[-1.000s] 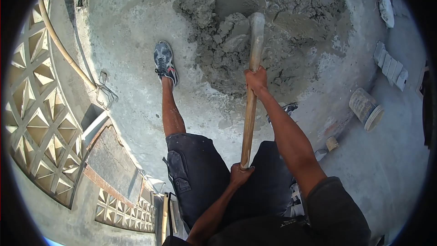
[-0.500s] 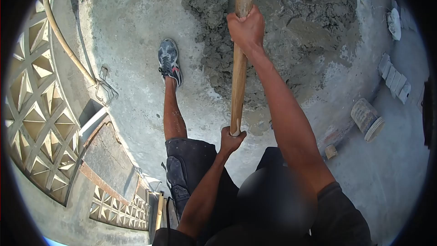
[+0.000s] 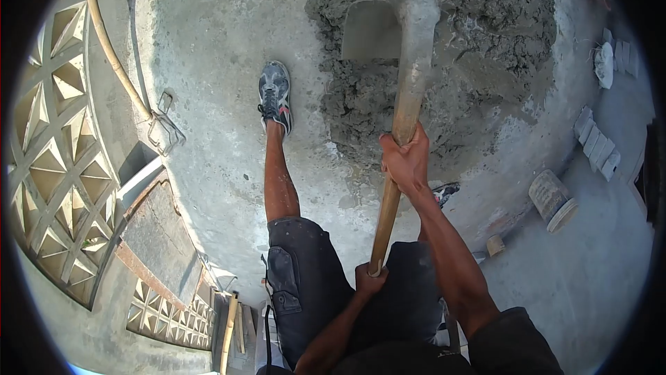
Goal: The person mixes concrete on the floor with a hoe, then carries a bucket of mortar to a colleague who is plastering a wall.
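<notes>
Hoe (image 3: 411, 90) clasped near by the left hand (image 3: 369, 281), far by the right hand (image 3: 408, 161); a leftward swing could strike the left shoe (image 3: 275, 97).

A heap of grey mortar (image 3: 499, 49) on concrete floor (image 3: 222, 97).

Bright daylight; lattice wall (image 3: 59, 188) crisply shadowed; strong fisheye bowing (corners black).

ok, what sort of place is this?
Likely a building site: a wet, mortar-like mix spread on a concrete floor, a long-handled hoe above it, and a stained bucket off to the right.
</notes>
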